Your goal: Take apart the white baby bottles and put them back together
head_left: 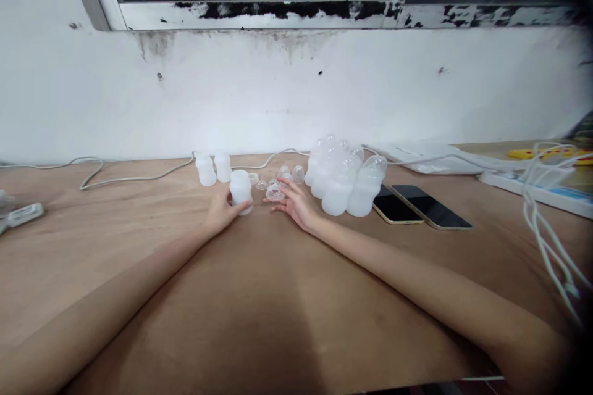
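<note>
My left hand (225, 211) is wrapped round a frosted white baby bottle (240, 186) without a top, which stands upright at the middle of the table. Just right of it, my right hand (299, 205) has its fingers around a clear bottle ring with a nipple (275, 192). Small clear nipples (262, 184) and a clear ring (252, 178) lie behind the hands. Two clear domed caps (298, 174) sit behind my right fingers. Two more open bottles (206, 170) stand at the back left.
Several bottles with clear domed caps (337, 188) stand grouped right of my right hand. Beside them lie two phones (430, 206). A white power strip (532, 191) and looped white cables (532, 222) are at the right. A thin cable (139, 180) runs along the wall.
</note>
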The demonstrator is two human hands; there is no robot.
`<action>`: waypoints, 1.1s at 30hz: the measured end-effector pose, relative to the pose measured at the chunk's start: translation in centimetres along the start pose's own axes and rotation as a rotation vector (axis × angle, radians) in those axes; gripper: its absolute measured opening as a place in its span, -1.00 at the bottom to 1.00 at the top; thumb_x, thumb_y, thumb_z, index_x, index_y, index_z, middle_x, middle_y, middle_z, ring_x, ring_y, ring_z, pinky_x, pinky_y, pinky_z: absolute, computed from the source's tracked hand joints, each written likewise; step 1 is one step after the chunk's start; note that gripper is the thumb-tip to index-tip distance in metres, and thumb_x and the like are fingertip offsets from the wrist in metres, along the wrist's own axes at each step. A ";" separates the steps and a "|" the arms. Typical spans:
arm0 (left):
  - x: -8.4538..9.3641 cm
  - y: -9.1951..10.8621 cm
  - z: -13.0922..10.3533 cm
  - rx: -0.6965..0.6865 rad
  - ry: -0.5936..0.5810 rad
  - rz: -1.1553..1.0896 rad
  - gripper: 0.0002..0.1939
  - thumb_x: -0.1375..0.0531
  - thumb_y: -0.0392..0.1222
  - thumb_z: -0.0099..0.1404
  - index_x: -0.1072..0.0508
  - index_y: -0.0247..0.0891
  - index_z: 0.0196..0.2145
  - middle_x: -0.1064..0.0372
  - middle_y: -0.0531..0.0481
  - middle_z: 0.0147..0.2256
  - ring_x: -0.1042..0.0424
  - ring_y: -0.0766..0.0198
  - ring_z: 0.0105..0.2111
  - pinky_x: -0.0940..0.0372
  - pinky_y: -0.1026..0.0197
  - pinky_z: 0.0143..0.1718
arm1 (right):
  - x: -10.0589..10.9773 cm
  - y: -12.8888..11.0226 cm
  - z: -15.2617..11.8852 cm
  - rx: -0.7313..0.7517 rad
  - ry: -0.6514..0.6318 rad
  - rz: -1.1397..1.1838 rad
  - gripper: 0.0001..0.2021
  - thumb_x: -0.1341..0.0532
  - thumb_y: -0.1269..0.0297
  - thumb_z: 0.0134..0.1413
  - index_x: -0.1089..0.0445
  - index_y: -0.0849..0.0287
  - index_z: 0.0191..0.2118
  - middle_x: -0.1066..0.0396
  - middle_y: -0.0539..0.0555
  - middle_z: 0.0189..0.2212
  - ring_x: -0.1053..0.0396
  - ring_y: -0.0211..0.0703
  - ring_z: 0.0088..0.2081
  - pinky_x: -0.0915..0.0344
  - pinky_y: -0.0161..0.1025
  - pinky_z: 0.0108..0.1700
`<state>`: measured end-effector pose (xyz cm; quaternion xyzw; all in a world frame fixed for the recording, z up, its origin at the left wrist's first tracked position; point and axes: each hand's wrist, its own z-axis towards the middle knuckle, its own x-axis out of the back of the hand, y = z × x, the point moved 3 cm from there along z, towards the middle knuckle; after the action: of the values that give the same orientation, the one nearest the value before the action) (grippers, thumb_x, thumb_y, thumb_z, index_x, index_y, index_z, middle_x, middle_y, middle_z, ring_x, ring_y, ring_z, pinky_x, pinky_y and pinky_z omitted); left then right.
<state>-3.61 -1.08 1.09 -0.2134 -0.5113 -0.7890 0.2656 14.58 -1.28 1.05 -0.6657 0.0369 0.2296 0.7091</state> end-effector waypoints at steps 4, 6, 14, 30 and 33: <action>-1.0 2.7 -2.4 -0.116 -0.369 -0.219 -0.54 -0.19 0.00 -0.02 -0.32 -0.31 -0.19 -0.36 -0.06 -0.27 -0.34 0.18 -0.29 -0.25 0.18 -0.30 | 0.3 0.0 0.2 -0.004 0.059 0.061 -0.74 -0.03 0.34 0.00 -0.07 0.08 -0.12 -0.30 0.00 -0.33 -0.37 -0.28 -0.44 -0.27 -0.32 -0.45; -1.1 3.4 -2.8 -0.136 -0.442 -0.255 -0.53 -0.19 -0.03 -0.01 -0.31 -0.30 -0.15 -0.36 -0.06 -0.25 -0.34 0.17 -0.26 -0.25 0.16 -0.27 | 0.3 0.0 0.2 -0.009 0.058 0.054 -0.77 -0.02 0.33 0.00 -0.09 0.08 -0.15 -0.30 0.00 -0.32 -0.36 -0.29 -0.45 -0.26 -0.33 -0.47; -1.0 3.7 -2.8 -0.139 -0.471 -0.278 -0.51 -0.18 -0.06 0.02 -0.27 -0.28 -0.08 -0.34 -0.07 -0.20 -0.32 0.17 -0.24 -0.24 0.15 -0.24 | 0.2 0.1 0.1 -0.015 0.060 0.036 -0.80 -0.03 0.33 0.01 -0.10 0.10 -0.19 -0.33 0.00 -0.31 -0.36 -0.28 -0.44 -0.26 -0.33 -0.49; -0.1 3.1 -2.5 -0.363 -0.089 0.242 -0.49 -0.12 0.05 0.06 -0.23 -0.15 -0.03 -0.24 -0.05 -0.23 -0.26 0.15 -0.18 -0.15 0.14 -0.12 | -0.5 -0.5 -0.7 0.100 -0.039 0.025 -0.79 -0.17 0.20 -0.13 -0.21 0.16 -0.33 -0.36 0.05 -0.25 -0.31 -0.19 -0.18 -0.26 -0.23 -0.17; 0.1 3.2 -2.7 -0.337 -0.098 0.190 -0.49 -0.12 0.04 0.06 -0.23 -0.14 -0.03 -0.25 -0.04 -0.22 -0.29 0.18 -0.21 -0.18 0.17 -0.14 | -0.4 -0.6 -0.9 0.111 -0.126 -0.095 -0.73 -0.22 0.26 -0.19 -0.15 0.13 -0.32 -0.35 0.02 -0.25 -0.32 -0.23 -0.21 -0.25 -0.26 -0.19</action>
<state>-1.83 -4.73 2.36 -0.3403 -0.3616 -0.8235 0.2743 14.71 -2.21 1.69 -0.6105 -0.0267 0.2345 0.7560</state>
